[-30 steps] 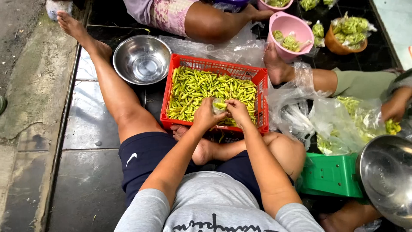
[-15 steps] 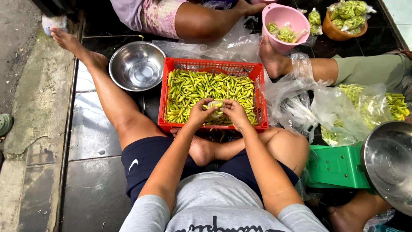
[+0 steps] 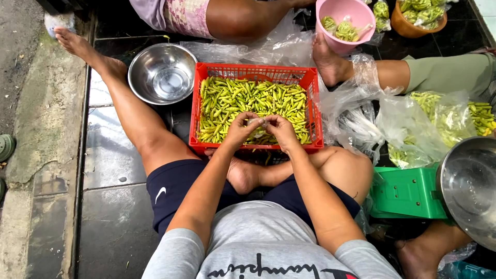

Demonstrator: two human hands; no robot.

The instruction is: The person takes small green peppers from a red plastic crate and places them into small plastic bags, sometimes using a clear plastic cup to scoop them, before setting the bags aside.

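Note:
A red plastic basket (image 3: pixel 310 82) full of small green-yellow chili peppers (image 3: pixel 248 98) rests on the floor in front of my folded leg. Both my hands meet over its near edge. My left hand (image 3: pixel 242 129) and my right hand (image 3: pixel 279 128) pinch a single small chili pepper (image 3: pixel 257 122) between their fingertips, the fingers partly hiding it. An empty steel bowl (image 3: pixel 163 73) stands just left of the basket, beside my outstretched left leg.
Other people sit around: bare legs at the top and right. A pink bowl (image 3: pixel 345 13) and a brown bowl (image 3: pixel 413 27) hold peppers. Clear plastic bags (image 3: pixel 413 124) of peppers lie at right, near a green scale (image 3: pixel 408 192) with a steel pan (image 3: pixel 470 186).
My hands stay together over the basket's near edge, working one pepper. The view has drifted slightly, otherwise nothing has moved.

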